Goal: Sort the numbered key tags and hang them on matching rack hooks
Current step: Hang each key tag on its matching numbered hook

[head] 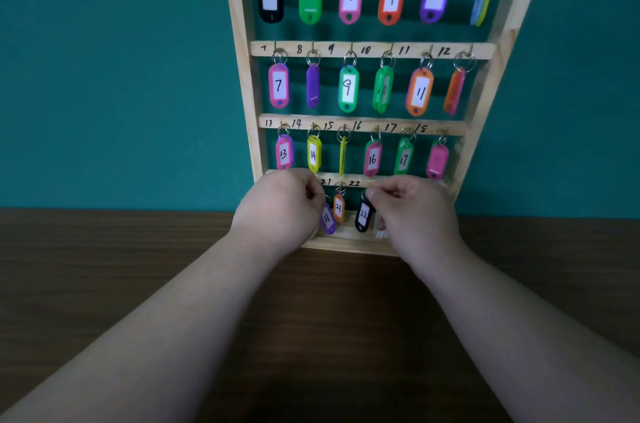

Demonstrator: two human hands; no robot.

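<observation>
A wooden key rack (242, 52) leans against a teal wall, with numbered rails and coloured tags on its hooks. Both my hands are at the bottom row. My left hand (280, 208) has its fingers curled and pinches the ring of a purple tag (327, 219) that hangs tilted just left of the orange tag 21 (339, 208). My right hand (412, 211) pinches the ring of the black tag 22 (363, 214) under the written 22. A whitish tag shows partly beneath my right hand. The hooks behind both hands are hidden.
The rack stands on a dark wooden table (104, 266), near its far edge. Upper rows carry tags 1 to 18, some turned sideways or back to front so their numbers do not show. My forearms reach across the table.
</observation>
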